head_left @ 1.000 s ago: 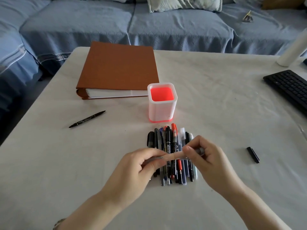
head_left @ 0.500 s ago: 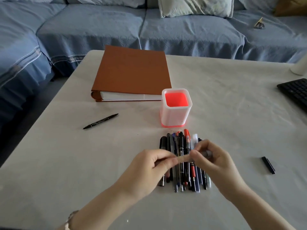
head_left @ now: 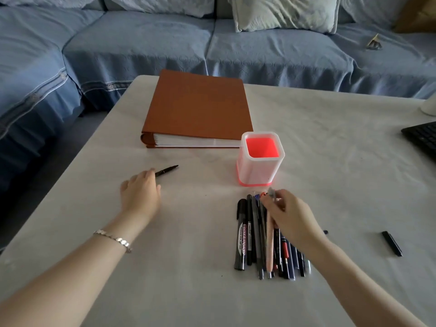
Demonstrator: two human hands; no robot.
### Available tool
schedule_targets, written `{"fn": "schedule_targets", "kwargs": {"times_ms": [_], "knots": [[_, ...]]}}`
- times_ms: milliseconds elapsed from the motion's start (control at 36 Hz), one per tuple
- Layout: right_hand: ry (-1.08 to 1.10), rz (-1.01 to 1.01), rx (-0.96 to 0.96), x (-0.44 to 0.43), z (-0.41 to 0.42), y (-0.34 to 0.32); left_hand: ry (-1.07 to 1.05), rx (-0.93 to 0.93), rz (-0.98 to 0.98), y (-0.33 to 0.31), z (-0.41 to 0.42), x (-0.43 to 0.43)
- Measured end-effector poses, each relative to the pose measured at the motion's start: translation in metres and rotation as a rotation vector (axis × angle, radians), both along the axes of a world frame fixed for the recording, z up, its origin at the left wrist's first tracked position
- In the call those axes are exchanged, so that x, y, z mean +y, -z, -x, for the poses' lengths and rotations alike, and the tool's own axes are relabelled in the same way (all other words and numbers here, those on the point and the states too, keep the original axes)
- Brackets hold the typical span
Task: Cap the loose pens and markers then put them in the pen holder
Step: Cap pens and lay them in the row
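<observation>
left hand [head_left: 141, 192], grip unclear, has moved to the black pen [head_left: 166, 171] at ten o'clock; right hand [head_left: 290, 215] pinches pink pen [head_left: 270, 244]; marker [head_left: 241, 241] label illegible.

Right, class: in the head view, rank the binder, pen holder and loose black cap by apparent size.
1. binder
2. pen holder
3. loose black cap
The cap, though nearer, looks smallest.

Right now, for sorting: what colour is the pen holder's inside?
Red-orange; the pen holder shows best in head view.
</observation>
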State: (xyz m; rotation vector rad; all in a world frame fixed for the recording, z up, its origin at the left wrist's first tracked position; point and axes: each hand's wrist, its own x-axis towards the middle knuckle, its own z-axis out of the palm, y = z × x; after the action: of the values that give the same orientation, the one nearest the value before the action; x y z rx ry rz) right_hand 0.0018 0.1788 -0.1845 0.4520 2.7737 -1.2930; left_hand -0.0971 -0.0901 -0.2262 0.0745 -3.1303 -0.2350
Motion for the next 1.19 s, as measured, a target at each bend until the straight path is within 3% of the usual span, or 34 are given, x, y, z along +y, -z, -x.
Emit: {"fn": "schedule_targets", "kwargs": {"times_ms": [111, 194, 361, 472, 611, 694, 833, 1056, 1194], "knots": [[-0.040, -0.160, -0.015, -0.011, -0.001, 0.006, 0.023, -0.006, 0.081, -0.003, -0.001, 0.004], [-0.066, -0.226, 0.040, -0.014, -0.007, 0.009, 0.091, -0.018, -0.021, 0.000, -0.009, 0.011], [-0.071, -0.213, 0.102, 0.000, -0.026, 0.012, 0.067, -0.115, -0.502, -0.019, -0.054, 0.048], [0.008, -0.273, 0.158, 0.038, -0.040, 0.020, 0.116, -0.164, -0.710, -0.037, -0.088, 0.076], [-0.027, -0.392, 0.009, 0.087, -0.051, 0.032, -0.105, -0.438, -1.233, -0.054, -0.103, 0.104], [-0.046, -0.345, -0.037, 0.098, -0.055, 0.038, -0.226, -0.577, -1.462, -0.064, -0.106, 0.116], [0.031, -0.250, -0.003, 0.096, -0.060, 0.041, -0.342, -0.554, -1.708, -0.073, -0.107, 0.125], [0.098, 0.247, 0.186, 0.042, -0.075, -0.013, -0.335, -0.419, -1.942, -0.083, -0.113, 0.127], [0.071, 0.333, 0.230, 0.022, -0.082, -0.029, -0.315, -0.391, -1.973, -0.086, -0.118, 0.126]]}}
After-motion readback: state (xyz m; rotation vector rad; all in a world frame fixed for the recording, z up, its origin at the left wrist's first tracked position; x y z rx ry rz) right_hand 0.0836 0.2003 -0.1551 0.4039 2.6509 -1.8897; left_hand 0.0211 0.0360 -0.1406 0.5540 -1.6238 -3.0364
